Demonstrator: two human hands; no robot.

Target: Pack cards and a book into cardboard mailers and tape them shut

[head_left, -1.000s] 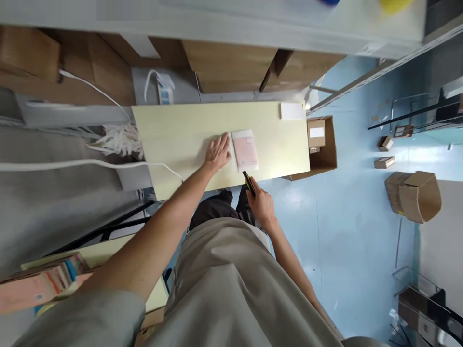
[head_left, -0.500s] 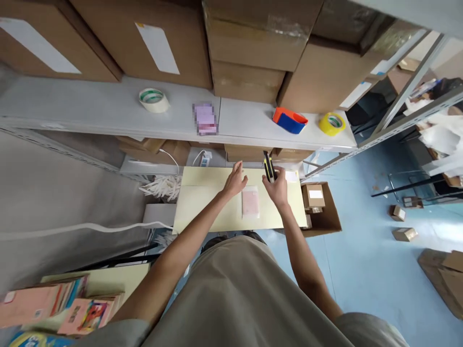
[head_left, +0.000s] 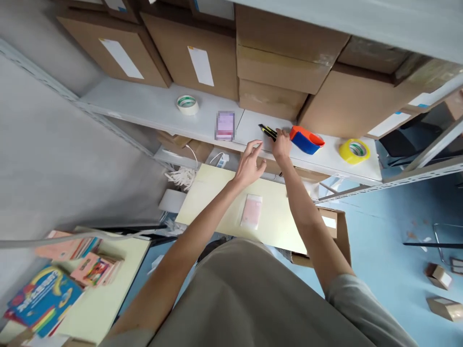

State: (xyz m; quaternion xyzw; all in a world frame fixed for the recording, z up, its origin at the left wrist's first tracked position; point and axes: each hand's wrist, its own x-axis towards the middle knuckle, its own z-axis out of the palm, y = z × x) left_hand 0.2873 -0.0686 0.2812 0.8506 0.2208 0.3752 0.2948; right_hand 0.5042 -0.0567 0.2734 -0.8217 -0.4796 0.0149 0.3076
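Observation:
My right hand (head_left: 282,144) is at the front part of the grey shelf (head_left: 144,106), its fingers closed around a black and yellow box cutter (head_left: 268,131). Just right of that hand lies an orange and blue band or tape dispenser (head_left: 306,140). My left hand (head_left: 250,164) hovers in front of the shelf edge, thumb and fingers apart, with nothing in it. Below both hands, a flat pink packet in a clear sleeve (head_left: 251,211) rests on the pale yellow table (head_left: 213,193).
On the shelf are a white tape roll (head_left: 187,105), a blurred purple item (head_left: 224,126) and a yellow tape roll (head_left: 354,151). Large cardboard boxes (head_left: 195,53) stand behind them. An open carton (head_left: 343,236) is right of the table. Books (head_left: 47,299) lie on a lower-left table.
My right hand has moved up and forward from above the table to the shelf with the box cutter. The left hand has also gone up toward the shelf edge. The view has shifted.

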